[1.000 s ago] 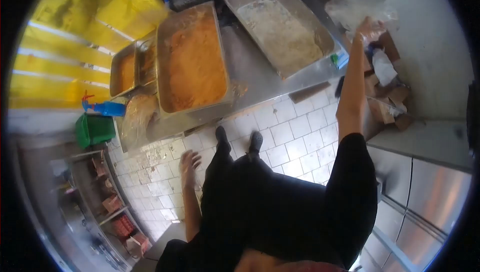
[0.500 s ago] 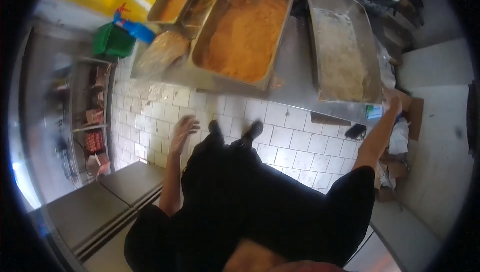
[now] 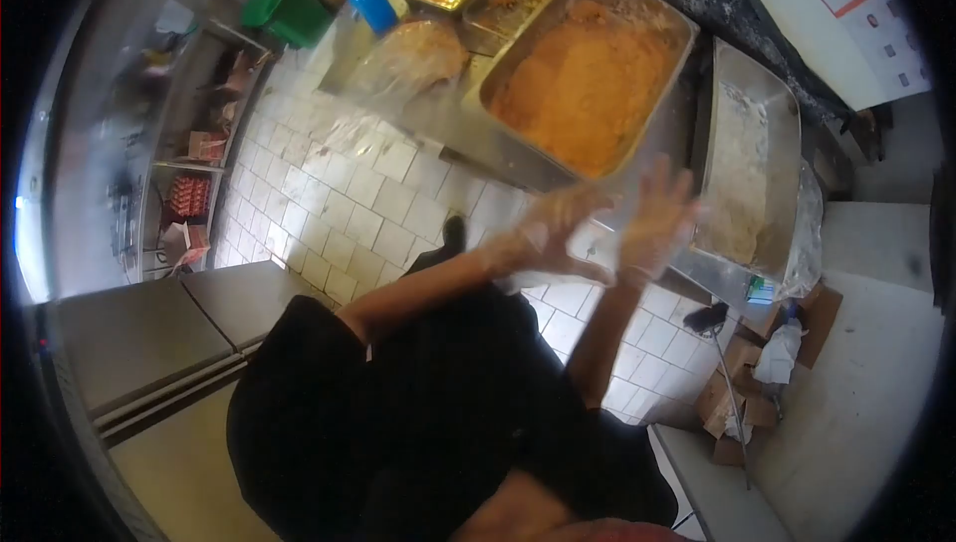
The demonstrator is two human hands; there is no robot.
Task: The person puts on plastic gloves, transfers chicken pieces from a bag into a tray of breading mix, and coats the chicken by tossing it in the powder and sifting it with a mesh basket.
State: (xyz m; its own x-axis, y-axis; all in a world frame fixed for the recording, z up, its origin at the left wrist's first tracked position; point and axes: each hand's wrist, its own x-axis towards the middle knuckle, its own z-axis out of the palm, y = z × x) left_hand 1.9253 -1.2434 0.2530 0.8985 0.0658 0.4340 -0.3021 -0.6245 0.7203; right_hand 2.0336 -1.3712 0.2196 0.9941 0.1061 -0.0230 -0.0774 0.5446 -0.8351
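In front of my body my left hand is held with the thumb and fingers apart in a curve. Thin translucent material, like clear plastic, shows around its palm and wrist, though blur hides its exact form. Just to the right, my right hand is raised with fingers spread, and I see nothing gripped in it. Both hands hover by the near edge of a deep metal pan of orange powdery breading. Right of that stands a long metal pan with a pale floury layer.
A clear bag of food, a blue spray bottle and smaller metal pans sit at the counter's left. A green bin stands beyond. Cardboard boxes and a long-handled brush are at lower right.
My right hand has come from the counter's far right end to the middle. My left hand has risen rightward beside it. The view has turned, shifting the pans right.
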